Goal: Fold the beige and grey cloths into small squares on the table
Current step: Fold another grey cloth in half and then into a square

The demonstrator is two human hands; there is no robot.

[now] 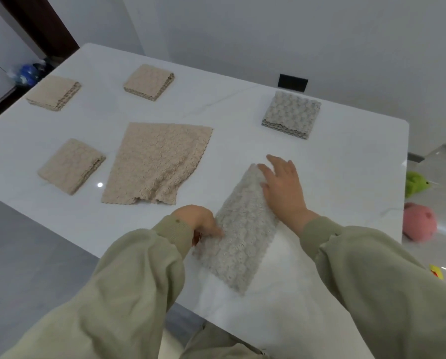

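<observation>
- The white worktop (pixel 346 156) fills the view. Its near edge runs slantwise under the arms, and its rounded far-right corner lies past the cloths. The widest bare room is on the right side, between the cloths and that right edge.
- The open beige cloth (pixel 157 163) lies flat in the middle, unfolded. Its near scalloped edge is slightly rumpled, and it sits well apart from the worktop's edges.
- The grey cloth (pixel 242 229) lies near the front edge, right of the beige one and not touching it. It is folded into a long strip that runs slantwise away from the person.
- The folded grey square (pixel 291 115) sits at the far right, apart from everything.
- Three folded beige squares lie on the left half: the far-left beige square (pixel 53 93) close to the left edge, the far-middle beige square (pixel 149 82), and the near-left beige square (pixel 71 165) just beside the open cloth.
- The right hand (pixel 284 187), in an olive sleeve, lies flat on the strip's far end. The fingers are straight and spread, so the grip is wide and holds nothing.
- The left hand (pixel 201 224) is at the strip's near left edge, somewhat blurred. Its fingers curl onto the fabric, a narrow grip on that edge.
- A pink plush toy (pixel 418 225) and a green plush toy (pixel 414 183) lie beyond the right edge, off the worktop.
</observation>
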